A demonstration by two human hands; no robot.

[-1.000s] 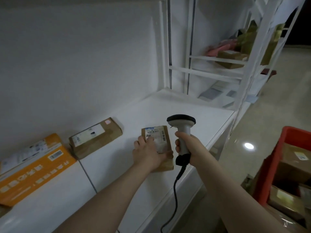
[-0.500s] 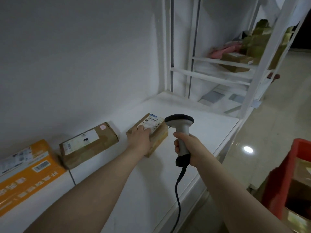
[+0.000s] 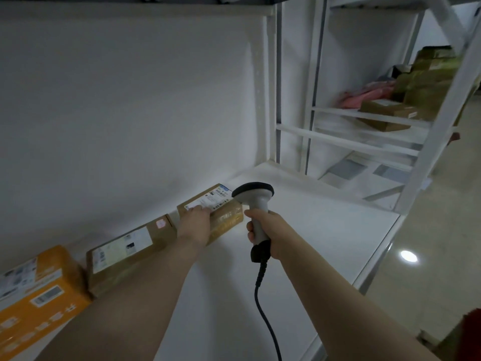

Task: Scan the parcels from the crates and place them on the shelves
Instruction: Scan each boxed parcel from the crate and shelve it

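A small brown parcel [image 3: 226, 216] with a white label lies on the white shelf [image 3: 325, 230], close to the back wall. My left hand [image 3: 195, 225] rests flat on its top, fingers straight over the label. My right hand [image 3: 265, 230] grips the handle of a grey barcode scanner [image 3: 253, 198], held upright just right of the parcel, its black cable hanging down. A longer brown parcel [image 3: 130, 252] lies directly left of the small one, and an orange and white box [image 3: 39, 300] sits at the far left.
The shelf's front edge runs diagonally at the right, with tiled floor [image 3: 429, 269] beyond. A second white rack [image 3: 390, 121] behind holds brown boxes and a pink bag. A red crate corner [image 3: 472, 332] shows at the bottom right.
My left hand has pushed the small parcel back towards the wall, beside the longer parcel. The scanner stays upright in my right hand. The view has tilted up, and the red crate has slid nearly out of frame.
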